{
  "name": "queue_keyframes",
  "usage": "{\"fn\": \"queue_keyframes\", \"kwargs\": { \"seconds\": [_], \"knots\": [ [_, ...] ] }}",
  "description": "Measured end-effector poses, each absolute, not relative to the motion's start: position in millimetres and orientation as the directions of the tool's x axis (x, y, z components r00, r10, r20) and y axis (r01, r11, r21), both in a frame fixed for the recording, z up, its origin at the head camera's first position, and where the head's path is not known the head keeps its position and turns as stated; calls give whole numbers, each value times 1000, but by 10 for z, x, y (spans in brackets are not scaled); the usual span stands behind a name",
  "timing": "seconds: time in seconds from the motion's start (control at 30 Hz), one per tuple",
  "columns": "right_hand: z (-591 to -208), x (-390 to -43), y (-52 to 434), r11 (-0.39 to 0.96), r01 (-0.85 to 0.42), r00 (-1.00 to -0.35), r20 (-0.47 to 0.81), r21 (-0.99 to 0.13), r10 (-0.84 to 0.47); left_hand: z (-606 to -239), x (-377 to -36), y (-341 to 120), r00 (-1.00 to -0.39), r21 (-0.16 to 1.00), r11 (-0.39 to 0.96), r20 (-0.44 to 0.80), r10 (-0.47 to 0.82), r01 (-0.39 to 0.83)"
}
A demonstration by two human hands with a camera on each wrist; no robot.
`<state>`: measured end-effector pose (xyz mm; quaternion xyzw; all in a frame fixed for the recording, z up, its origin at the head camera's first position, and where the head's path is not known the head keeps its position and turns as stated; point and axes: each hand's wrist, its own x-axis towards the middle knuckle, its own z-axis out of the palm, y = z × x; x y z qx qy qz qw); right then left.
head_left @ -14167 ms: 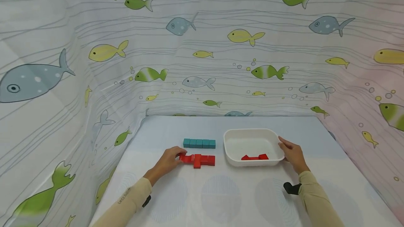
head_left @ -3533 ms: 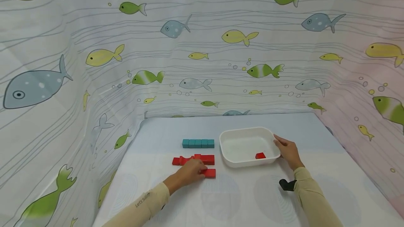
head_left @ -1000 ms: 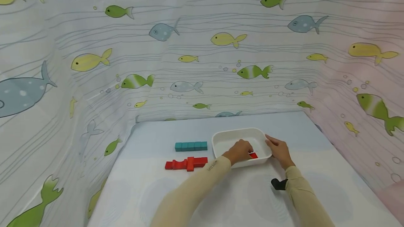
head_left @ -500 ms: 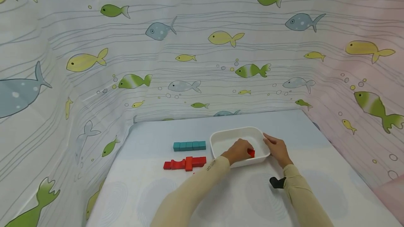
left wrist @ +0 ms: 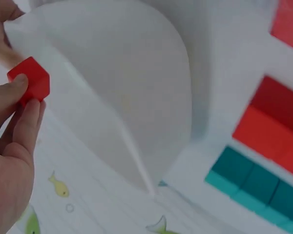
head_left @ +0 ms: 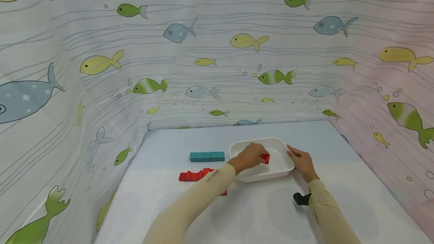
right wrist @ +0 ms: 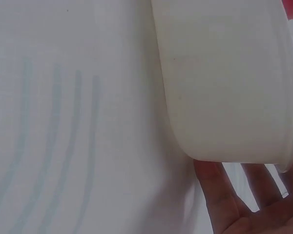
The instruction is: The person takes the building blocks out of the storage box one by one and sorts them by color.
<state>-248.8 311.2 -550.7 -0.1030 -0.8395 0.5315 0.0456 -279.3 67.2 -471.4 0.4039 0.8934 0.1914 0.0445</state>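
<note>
My left hand (head_left: 251, 156) pinches a small red block (head_left: 266, 159) between thumb and fingertips, over the white tray (head_left: 266, 176). The left wrist view shows that red block (left wrist: 31, 80) held raised, with the tray's pale inside beyond it. On the tray's right end, my right hand (head_left: 301, 163) grips the rim; in the right wrist view the fingers of the right hand (right wrist: 263, 204) reach under that end. No other block shows inside the tray, though my left hand and forearm cover part of it.
Left of the tray lies a row of teal cubes (head_left: 207, 156). In front of it runs a row of red blocks (head_left: 193, 176), partly hidden by my left sleeve. Another red block (head_left: 224, 192) peeks out below the sleeve. Fish-patterned cloth (head_left: 210, 67) surrounds the table.
A second ago the red block lay in the tray; my left hand has taken hold of it, lifted it and drawn slightly left. Earlier red pieces from the tray now lie on the table.
</note>
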Motion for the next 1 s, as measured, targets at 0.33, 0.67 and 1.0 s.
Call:
{"fn": "queue_keyframes", "kwargs": {
  "seconds": [0.33,0.67,1.0],
  "knots": [
    [-5518,-2487,3153,402,71,-978,16,-913,208,-4378,-2743,178,-661,318,603,115,742,732],
    [-5537,-2473,3129,414,107,-975,-15,-904,221,-4382,-2558,-385,-709,368,636,99,699,678],
    [-5524,-2463,3119,425,102,-976,-9,-900,215,-4556,-2359,-987,-774,422,690,45,632,588]
  ]
}}
